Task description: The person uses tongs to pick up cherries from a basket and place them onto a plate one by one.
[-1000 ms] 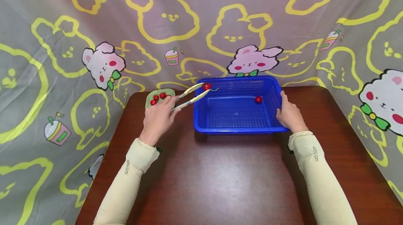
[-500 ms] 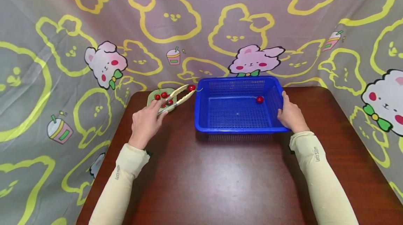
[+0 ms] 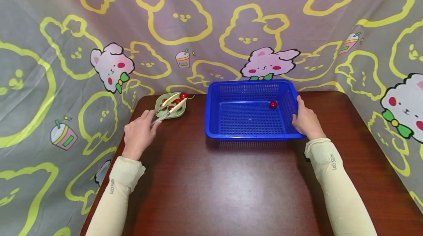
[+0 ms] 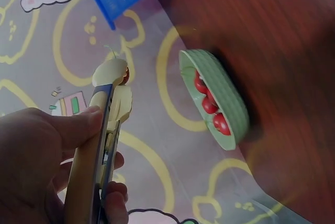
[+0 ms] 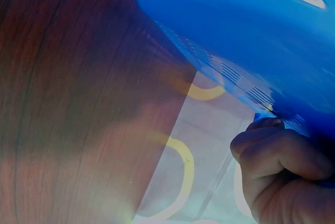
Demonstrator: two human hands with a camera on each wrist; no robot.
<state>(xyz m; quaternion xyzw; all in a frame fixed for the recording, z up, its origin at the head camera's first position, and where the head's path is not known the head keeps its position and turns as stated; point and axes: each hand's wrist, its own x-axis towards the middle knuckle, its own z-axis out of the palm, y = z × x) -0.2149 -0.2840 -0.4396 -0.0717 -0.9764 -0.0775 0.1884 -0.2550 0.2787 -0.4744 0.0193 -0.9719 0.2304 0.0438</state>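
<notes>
My left hand grips a pair of tongs with cream tips. At those tips is a red cherry with a long green stem, mostly hidden by the tongs in the left wrist view. In the head view the tongs overlap a light green dish, which holds several more cherries. On the other side, my right hand grips the right rim of a blue plastic basket, its fingers curled at the edge in the right wrist view. One cherry lies inside the basket, toward the right.
The brown wooden table carries the basket at the back middle and the dish at the back left. A grey curtain with yellow bear outlines stands behind the table and along both sides.
My left hand has moved left, carrying the tongs and cherry from the basket's left rim to above the green dish. My right hand stays on the basket.
</notes>
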